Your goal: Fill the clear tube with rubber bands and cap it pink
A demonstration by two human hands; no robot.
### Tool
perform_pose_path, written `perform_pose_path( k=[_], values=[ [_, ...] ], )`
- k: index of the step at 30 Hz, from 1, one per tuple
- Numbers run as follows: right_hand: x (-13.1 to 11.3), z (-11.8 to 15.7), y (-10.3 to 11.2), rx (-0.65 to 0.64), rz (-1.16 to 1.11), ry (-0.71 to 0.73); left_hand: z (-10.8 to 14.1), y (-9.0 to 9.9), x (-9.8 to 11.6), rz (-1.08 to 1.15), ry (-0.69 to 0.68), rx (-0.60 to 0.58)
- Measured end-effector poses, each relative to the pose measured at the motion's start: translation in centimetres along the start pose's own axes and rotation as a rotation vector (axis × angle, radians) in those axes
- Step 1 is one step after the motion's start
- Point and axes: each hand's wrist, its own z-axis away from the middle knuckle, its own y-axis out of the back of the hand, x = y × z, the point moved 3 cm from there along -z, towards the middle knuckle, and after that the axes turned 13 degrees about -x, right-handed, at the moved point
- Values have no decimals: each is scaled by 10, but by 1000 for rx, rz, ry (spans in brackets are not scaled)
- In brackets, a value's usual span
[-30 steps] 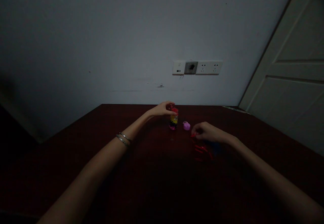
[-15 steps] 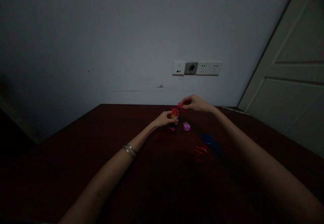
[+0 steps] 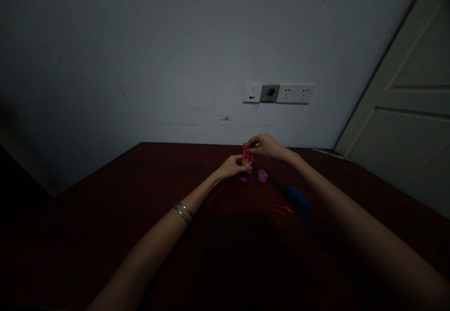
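My left hand point(image 3: 231, 166) is wrapped round a small jar point(image 3: 247, 159) that stands on the table. Red shows through its upper part, with yellow and dark bits lower down and pink at the base. Fingers pinched, my right hand point(image 3: 264, 145) is at the jar's mouth with small red strips point(image 3: 245, 146); their exact kind is too small to make out. Just right of the jar lies a pink lid point(image 3: 262, 176) with a loop. Several thin red strips point(image 3: 282, 209) are scattered nearer to me, beside a blue heap of similar-looking pieces point(image 3: 298, 198).
The dark red-brown table point(image 3: 197, 156) meets a pale wall point(image 3: 183, 67) at its back edge. A row of wall sockets point(image 3: 279, 93) is above it. To the right stands a white panelled door point(image 3: 415, 95). The light is dim.
My right hand has brought the red strips leftward to the jar's mouth. My left hand still holds the jar. The whole view has shifted slightly.
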Motion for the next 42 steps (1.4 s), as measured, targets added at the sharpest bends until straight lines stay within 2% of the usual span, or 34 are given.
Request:
perform_pose_path(
  k=[14,18,23,31,36,39,42],
  values=[
    [9,10,-10,74,12,4,2,-2,1,1,9,-27],
    [10,5,-11,36,-50,-72,2,-3,0,-16,5,-46],
    [6,-1,-14,-43,-7,-176,2,0,-2,-113,-10,-21],
    [3,-7,-27,-237,21,-194,1,-1,0,-78,10,-17],
    [3,-11,-24,-331,33,-191,1,-2,0,-72,15,-20],
    [1,-10,-18,-327,21,-138,0,-2,0,-65,23,-26],
    [2,-7,-11,-263,48,-145,1,-3,2,-44,24,-32]
  ],
)
